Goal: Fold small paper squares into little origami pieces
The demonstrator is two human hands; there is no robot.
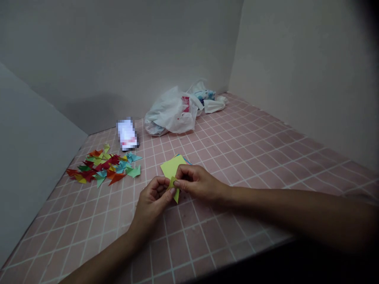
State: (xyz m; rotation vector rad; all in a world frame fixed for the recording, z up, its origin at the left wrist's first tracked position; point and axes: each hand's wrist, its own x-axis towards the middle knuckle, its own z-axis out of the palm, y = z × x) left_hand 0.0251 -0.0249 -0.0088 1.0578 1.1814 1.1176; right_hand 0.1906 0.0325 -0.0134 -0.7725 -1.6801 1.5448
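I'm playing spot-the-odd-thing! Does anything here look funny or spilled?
Yes, the smartphone behind the colourful origami pile looks odd: its bright screen and edges show as little square blocks. I see no spill, nor any tear in the folded yellow paper being held.

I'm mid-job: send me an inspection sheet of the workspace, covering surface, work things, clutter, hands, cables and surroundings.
Surface: pink table, white grid lines.
Work things: folded yellow paper in hand; square sheets just beyond, yellow on top; colourful folded pieces spread at left.
Clutter: lit phone behind the pieces; white bag at the back.
Hands: left hand and right hand both pinch the paper.
Cables: nothing seen.
Surroundings: grey walls left, behind and right.
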